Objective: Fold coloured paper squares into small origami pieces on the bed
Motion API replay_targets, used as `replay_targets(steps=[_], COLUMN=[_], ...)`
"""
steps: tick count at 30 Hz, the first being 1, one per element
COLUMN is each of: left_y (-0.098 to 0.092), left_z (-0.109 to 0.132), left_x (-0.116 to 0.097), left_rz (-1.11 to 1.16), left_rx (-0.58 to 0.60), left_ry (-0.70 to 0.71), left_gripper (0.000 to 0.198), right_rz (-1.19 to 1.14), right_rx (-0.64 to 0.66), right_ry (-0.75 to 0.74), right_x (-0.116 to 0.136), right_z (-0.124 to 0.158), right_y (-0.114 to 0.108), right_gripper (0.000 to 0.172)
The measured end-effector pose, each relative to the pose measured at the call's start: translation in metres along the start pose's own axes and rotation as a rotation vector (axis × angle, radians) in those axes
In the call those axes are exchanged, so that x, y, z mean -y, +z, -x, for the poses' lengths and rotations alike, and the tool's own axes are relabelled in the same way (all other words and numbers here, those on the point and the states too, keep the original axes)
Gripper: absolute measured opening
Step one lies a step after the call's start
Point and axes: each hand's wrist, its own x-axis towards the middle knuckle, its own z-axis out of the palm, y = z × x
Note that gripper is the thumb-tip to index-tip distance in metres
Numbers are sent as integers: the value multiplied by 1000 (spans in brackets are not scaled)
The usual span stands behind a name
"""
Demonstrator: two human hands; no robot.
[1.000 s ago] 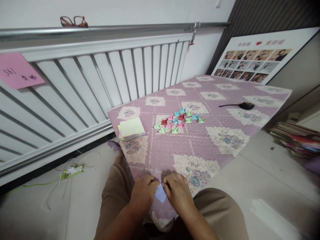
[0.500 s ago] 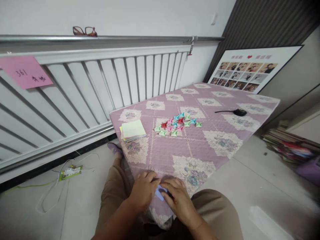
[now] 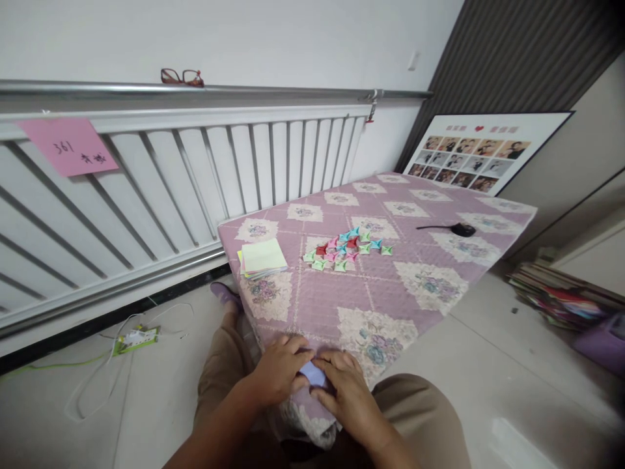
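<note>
A small piece of folded lavender paper (image 3: 312,372) lies at the near corner of the table, between my two hands. From the left, my left hand (image 3: 283,368) grips its edge with bent fingers. My right hand (image 3: 344,384) holds the opposite side, thumb low and fingers over the top. Parts of the paper are hidden under my fingers. Farther in on the table sits a cluster of small folded paper pieces (image 3: 342,249) in green, pink, red and blue. Left of that cluster rests a stack of square paper sheets (image 3: 264,255), pale yellow on top.
A purple floral tablecloth (image 3: 327,299) covers the table. On its right side lies a black ladle-like object (image 3: 463,229). A white radiator (image 3: 195,189) runs along the wall, with glasses (image 3: 181,78) on the pipe above. A power strip (image 3: 137,339) and cables are on the floor.
The lavender paper shows as a wider, blockier shape between my hands, and my fingers have shifted slightly around it. The view has tilted a little, moving the background.
</note>
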Motion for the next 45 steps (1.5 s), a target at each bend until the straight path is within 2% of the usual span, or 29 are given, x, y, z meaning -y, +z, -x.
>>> replay_targets(steps=[7, 14, 19, 23, 28, 33, 39, 45], left_y=[4, 9, 9, 8, 9, 12, 20, 21], left_z=[5, 11, 12, 13, 11, 9, 0, -9], left_x=[-1, -11, -13, -12, -11, -10, -6, -4], left_rz=[8, -47, -88, -99, -75, -40, 90, 562], left_rx=[-58, -156, -170, -176, -182, -195, -266, -374], left_ry=[19, -51, -36, -29, -43, -55, -118, -175], left_gripper=[55, 47, 44, 39, 36, 39, 36, 20], right_rz=[-6, -30, -41, -49, -7, 46, 54, -121], right_rx=[-78, -101, -94, -96, -169, -227, -312, -351], right_ry=[-61, -58, -71, -68, 10, 20, 22, 18], right_x=[-4, -4, -5, -4, 0, 2, 3, 8], right_z=[2, 1, 1, 0, -3, -6, -8, -11], right_y=[2, 3, 2, 3, 10, 16, 19, 15], right_gripper=[35, 30, 29, 36, 31, 35, 26, 19])
